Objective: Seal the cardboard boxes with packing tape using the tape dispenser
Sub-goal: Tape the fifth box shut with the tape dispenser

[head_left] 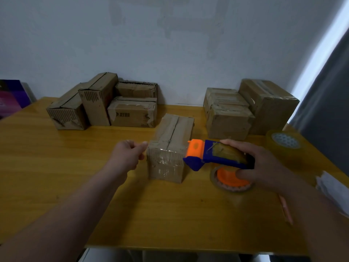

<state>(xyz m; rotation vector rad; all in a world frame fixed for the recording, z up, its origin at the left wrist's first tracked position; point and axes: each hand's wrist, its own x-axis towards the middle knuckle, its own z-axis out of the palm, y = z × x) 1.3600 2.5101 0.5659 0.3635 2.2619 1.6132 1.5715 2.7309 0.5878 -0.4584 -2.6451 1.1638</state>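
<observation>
Centre box (171, 146): lying at mid-frame on the table (75, 167), top seam running away from the viewer; glossy tape is showing on its near face, so sealing is judged to be partly done.
Right hand (268, 163): wrapping fingers over the tape dispenser (217, 156), thumb pressing the orange hub below. This grip is probably steadying the roll while the orange mouth is sitting at the box's near right corner.
Left hand (128, 154): hovering just left of the box, fingers curled, thumb and forefinger tips meeting — whether it is pinching clear tape cannot be told.
Left stack (102, 103): sitting upper left by the wall, probably awaiting tape.
Right stack (249, 108): sitting upper right, apart — possibly finished.
Spare roll (285, 142): lying at the right edge, near the working hand.
</observation>
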